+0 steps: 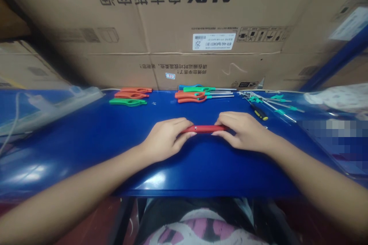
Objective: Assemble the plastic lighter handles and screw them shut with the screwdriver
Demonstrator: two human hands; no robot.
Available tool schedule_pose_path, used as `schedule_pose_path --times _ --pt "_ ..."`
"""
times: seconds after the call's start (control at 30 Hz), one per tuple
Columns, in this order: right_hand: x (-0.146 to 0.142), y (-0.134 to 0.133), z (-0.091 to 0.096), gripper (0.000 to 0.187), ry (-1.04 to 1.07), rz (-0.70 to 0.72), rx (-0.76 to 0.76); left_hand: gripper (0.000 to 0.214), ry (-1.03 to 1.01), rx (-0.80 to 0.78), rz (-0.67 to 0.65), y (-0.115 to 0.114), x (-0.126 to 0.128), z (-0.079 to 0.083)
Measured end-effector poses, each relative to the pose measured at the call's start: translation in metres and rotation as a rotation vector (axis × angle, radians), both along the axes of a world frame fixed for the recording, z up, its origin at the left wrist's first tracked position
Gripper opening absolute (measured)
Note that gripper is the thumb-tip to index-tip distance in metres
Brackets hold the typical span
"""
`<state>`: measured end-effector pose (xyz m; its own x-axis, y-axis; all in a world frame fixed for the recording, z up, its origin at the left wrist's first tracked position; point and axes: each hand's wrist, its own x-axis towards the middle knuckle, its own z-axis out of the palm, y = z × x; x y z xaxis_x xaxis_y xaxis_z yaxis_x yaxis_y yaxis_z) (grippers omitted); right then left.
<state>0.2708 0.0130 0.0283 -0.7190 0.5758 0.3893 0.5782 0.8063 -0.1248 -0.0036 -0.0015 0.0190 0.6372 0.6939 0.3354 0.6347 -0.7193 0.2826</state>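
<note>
A red plastic handle (204, 129) lies across the middle of the blue table (86, 141), held at both ends. My left hand (166, 138) pinches its left end with fingers closed. My right hand (240, 130) grips its right end, fingers curled over it. A small screw spot shows on the handle's upper face.
Orange and green handles (130, 95) lie at the back left. Assembled orange, green and blue tools (198, 93) lie at the back centre. Metal rods with teal grips (276, 103) and a black-yellow screwdriver (259, 112) lie back right. A large cardboard box (184, 26) stands behind. Clear plastic bags (46, 107) lie left.
</note>
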Motion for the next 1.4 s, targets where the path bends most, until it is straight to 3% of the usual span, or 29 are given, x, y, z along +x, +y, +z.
schedule_pose_path --times 0.33,0.47,0.7,0.83,1.0,1.2,1.3,1.4 --pt "-0.006 -0.003 -0.005 0.020 0.001 0.061 0.024 0.031 0.032 0.116 -0.082 -0.001 -0.004 -0.002" --pt "-0.008 -0.005 -0.004 0.022 -0.020 0.036 0.013 0.032 -0.087 -0.025 -0.091 -0.001 -0.001 -0.003" --pt "-0.007 -0.006 0.001 0.021 -0.050 -0.090 -0.025 0.032 -0.235 -0.238 0.032 0.004 0.006 -0.006" --pt "0.000 0.001 0.003 0.019 0.006 -0.098 0.102 0.027 -0.395 -0.174 0.075 0.007 0.005 -0.006" --pt "0.008 0.009 0.007 0.014 0.080 -0.077 0.203 0.020 -0.544 -0.047 0.018 0.007 -0.001 -0.003" --pt "0.007 0.006 0.009 0.012 0.112 -0.033 0.211 0.015 -0.544 0.035 -0.121 0.002 -0.004 0.001" --pt "0.006 0.005 0.008 0.012 0.115 -0.022 0.208 0.019 -0.524 0.065 -0.133 -0.001 -0.005 0.004" --pt "0.004 0.003 0.007 0.014 0.090 -0.029 0.216 0.016 -0.559 -0.001 -0.110 -0.003 -0.005 0.004"
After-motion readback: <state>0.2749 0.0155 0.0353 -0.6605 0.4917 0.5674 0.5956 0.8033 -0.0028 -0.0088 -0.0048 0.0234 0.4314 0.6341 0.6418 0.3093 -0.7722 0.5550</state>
